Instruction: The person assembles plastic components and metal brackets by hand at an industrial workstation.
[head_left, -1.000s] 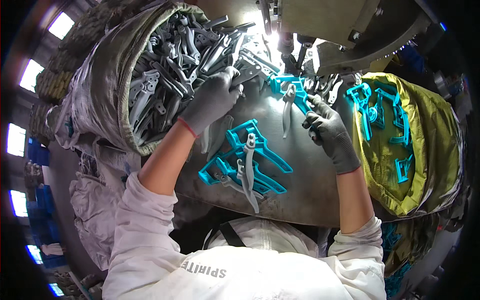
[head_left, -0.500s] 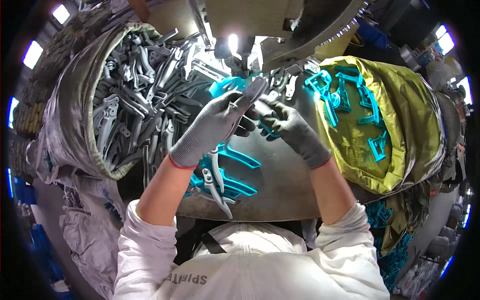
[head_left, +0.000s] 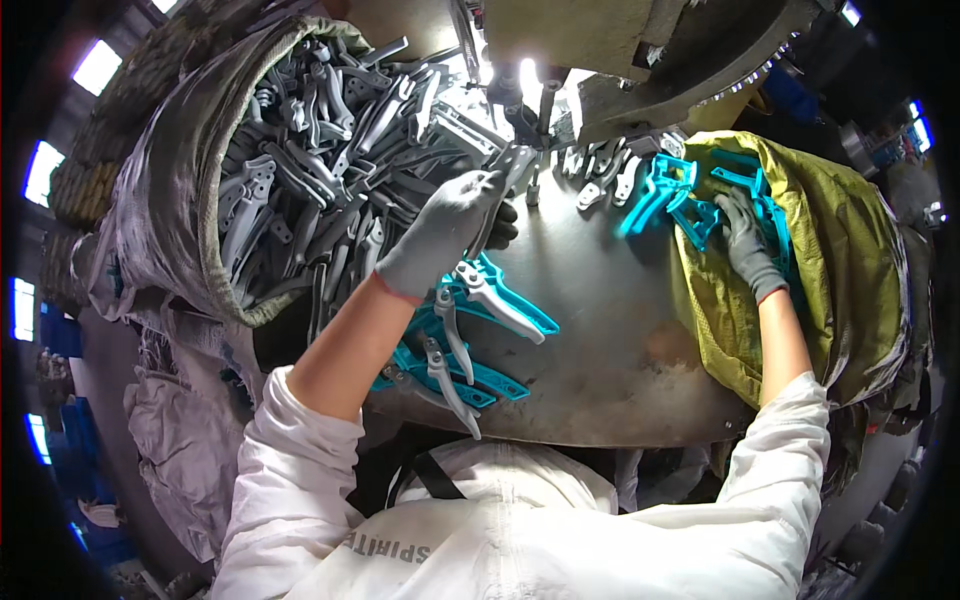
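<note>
My left hand (head_left: 455,225), in a grey knit glove, is closed around grey metal levers (head_left: 516,168) whose flat ends with holes stick up past the fingers, close to the machine's punch. Over at the yellow sack (head_left: 715,345), my gloved right hand (head_left: 745,240) reaches into the mouth with its fingers stretched over teal plastic handles (head_left: 772,215); no firm grip shows. Below my left hand lie several joined tools, each a teal handle (head_left: 535,308) with a grey lever (head_left: 500,303) fixed across it.
A large woven sack (head_left: 190,170) on the left spills many grey levers (head_left: 330,170) onto the metal table (head_left: 610,370). The machine head (head_left: 570,35) with a bright lamp overhangs the far side. Loose grey levers (head_left: 600,180) and teal handles (head_left: 665,190) lie toward the yellow sack.
My right hand has left the machine and moved right into the yellow sack. Another teal handle with a grey lever now lies on the pile below my left hand, which keeps its levers.
</note>
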